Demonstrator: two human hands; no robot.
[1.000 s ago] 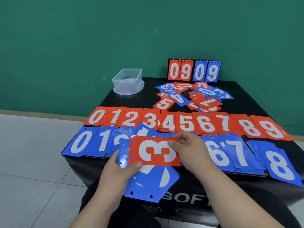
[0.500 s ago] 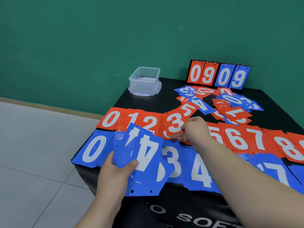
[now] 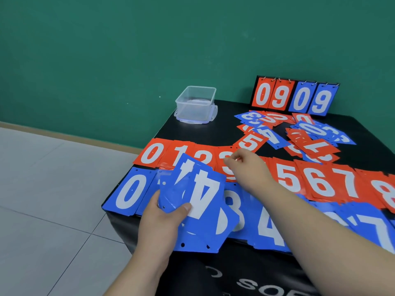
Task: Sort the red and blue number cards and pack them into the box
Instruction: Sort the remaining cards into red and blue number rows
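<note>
Partly under curled right fingers [image 3: 230, 161], red 3 card [image 3: 221, 166]

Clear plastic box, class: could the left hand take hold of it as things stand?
Probably not yet: the left hand grips a fan of blue cards. Nothing tall stands between it and the box.

free: bare table [image 3: 205, 133] strip between box [image 3: 195, 105] and red row [image 3: 320, 182] | blocked: loose card heap [image 3: 307, 137] far right, flip scoreboard [image 3: 295, 97] upright behind it | near edge: blue row [image 3: 130, 193] covers it
</note>
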